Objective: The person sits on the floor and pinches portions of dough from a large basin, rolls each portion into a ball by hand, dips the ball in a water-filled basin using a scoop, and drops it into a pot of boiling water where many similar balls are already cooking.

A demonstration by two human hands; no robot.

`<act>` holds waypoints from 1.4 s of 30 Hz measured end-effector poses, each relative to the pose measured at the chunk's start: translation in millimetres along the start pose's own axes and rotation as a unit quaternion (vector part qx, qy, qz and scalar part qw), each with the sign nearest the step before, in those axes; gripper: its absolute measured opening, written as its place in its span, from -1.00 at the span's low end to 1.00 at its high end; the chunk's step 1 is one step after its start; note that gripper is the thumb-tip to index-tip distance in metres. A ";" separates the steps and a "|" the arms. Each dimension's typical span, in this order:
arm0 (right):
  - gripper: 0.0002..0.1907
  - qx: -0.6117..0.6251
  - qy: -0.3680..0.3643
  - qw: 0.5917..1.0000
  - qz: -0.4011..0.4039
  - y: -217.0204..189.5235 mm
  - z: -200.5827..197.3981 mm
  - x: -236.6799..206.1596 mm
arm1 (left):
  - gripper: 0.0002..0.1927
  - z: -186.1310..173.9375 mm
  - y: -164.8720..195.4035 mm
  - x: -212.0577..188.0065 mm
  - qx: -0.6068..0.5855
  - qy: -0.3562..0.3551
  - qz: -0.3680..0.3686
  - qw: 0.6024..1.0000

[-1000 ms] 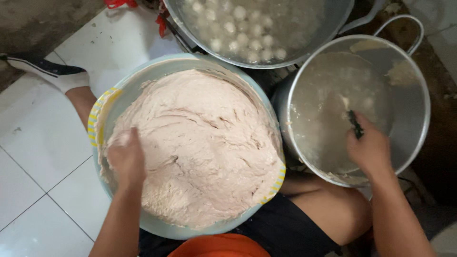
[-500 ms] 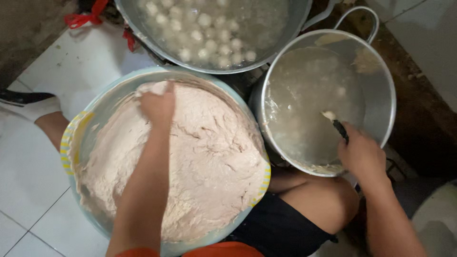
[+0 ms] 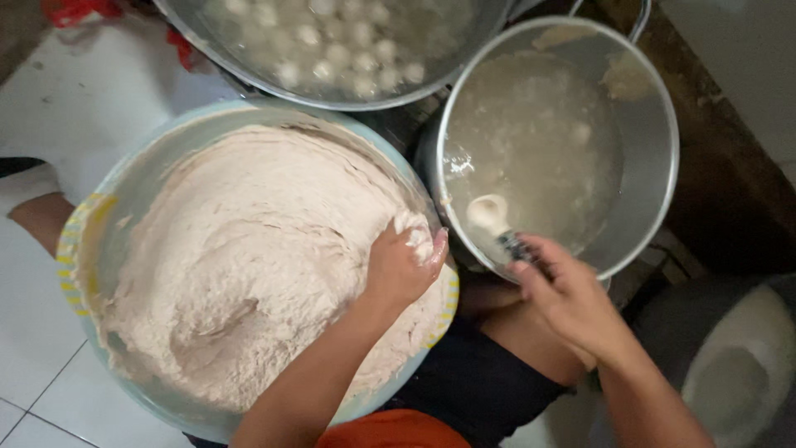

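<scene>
A big pale-blue basin (image 3: 133, 178) between my knees is filled with pinkish-white paste (image 3: 240, 257). My left hand (image 3: 402, 265) is closed over a lump of this paste at the basin's right rim, with paste squeezing out between thumb and finger. My right hand (image 3: 564, 294) grips the dark handle of a spoon (image 3: 491, 217), whose pale bowl sits over the near edge of a metal pot (image 3: 663, 158) of cloudy water. The spoon is close to my left fist.
A larger metal pot (image 3: 332, 37) at the top holds several white balls floating in water. White floor tiles (image 3: 33, 332) lie to the left. A red cloth (image 3: 75, 12) is at top left, a pale rounded object (image 3: 730, 365) at lower right.
My left hand has moved from the basin's far rim to its right rim and closed on paste. My right hand with the spoon has moved to the pot's near edge.
</scene>
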State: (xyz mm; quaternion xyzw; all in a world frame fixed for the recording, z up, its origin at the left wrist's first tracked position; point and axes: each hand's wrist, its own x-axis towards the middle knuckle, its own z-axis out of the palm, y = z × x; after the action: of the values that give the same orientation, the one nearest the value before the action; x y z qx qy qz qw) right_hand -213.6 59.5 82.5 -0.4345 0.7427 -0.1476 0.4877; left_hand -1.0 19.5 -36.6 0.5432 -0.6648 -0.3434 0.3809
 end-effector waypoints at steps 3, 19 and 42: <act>-0.59 -0.051 -0.041 0.998 0.005 -4.0 10.4 -11.2 | -0.80 4.0 -6.7 -5.2 -0.055 0.001 0.080 0.995; -0.56 0.048 -0.119 0.975 -0.181 10.5 22.4 -5.3 | -0.65 -5.5 1.7 3.7 0.089 -0.112 -0.038 0.989; -0.61 -0.024 -0.011 0.998 -0.054 10.8 7.8 -3.5 | -0.76 10.6 -7.4 -12.2 -0.044 0.034 0.047 0.997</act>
State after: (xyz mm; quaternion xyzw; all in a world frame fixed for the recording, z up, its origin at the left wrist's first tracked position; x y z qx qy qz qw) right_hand -211.8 70.1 73.8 -0.4876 0.7158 -0.1509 0.4766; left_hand -5.5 30.6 -49.8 0.5056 -0.6602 -0.3355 0.4427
